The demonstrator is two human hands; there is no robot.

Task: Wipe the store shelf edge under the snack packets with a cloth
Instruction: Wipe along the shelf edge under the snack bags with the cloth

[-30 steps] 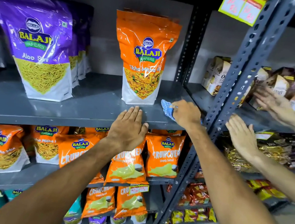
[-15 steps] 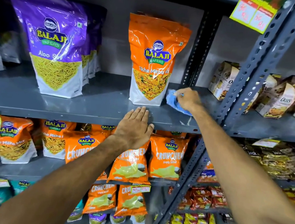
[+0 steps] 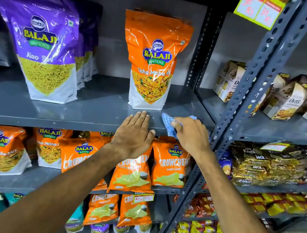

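Note:
A grey metal shelf (image 3: pixel 56 112) runs across the middle of the head view, and its front edge (image 3: pixel 41 123) faces me. My right hand (image 3: pixel 192 135) presses a blue checked cloth (image 3: pixel 168 123) onto that edge, just right of centre. My left hand (image 3: pixel 135 133) lies flat with fingers apart on the edge beside it, holding nothing. An orange Balaji snack packet (image 3: pixel 152 62) stands upright directly behind both hands. A purple Balaji packet (image 3: pixel 43 44) stands further left on the same shelf.
A perforated grey upright (image 3: pixel 249 85) rises right beside the cloth. Orange Crunchem packets (image 3: pixel 170 165) hang below the wiped edge. Oats boxes (image 3: pixel 290 100) fill the right-hand shelf, gold packets (image 3: pixel 262 164) sit beneath them. A yellow price tag (image 3: pixel 258 8) hangs at top.
My right hand has drawn the cloth from deeper on the shelf, beside the orange packet, forward onto the front edge. My left hand stays flat in place. Another person's hands, seen earlier, are gone.

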